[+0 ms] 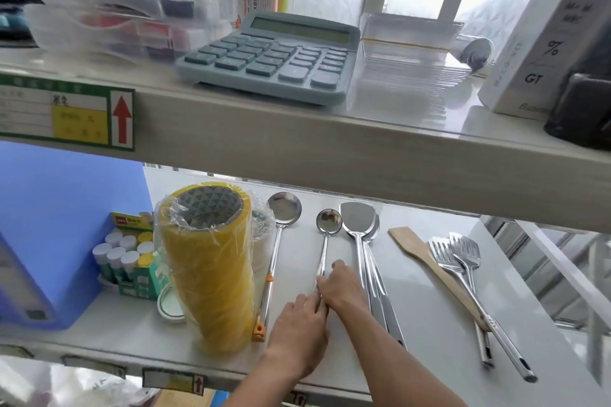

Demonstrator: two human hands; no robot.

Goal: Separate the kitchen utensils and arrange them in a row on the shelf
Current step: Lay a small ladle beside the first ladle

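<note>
While both hands, left [299, 324] and right [340, 284], pinch the small ladle's [325, 241] handle on the shelf [429, 324], its bowl lying ahead of my grip, I judge it light, stiff and slippery, best held mid-handle, spatula [358, 228] just right.
</note>
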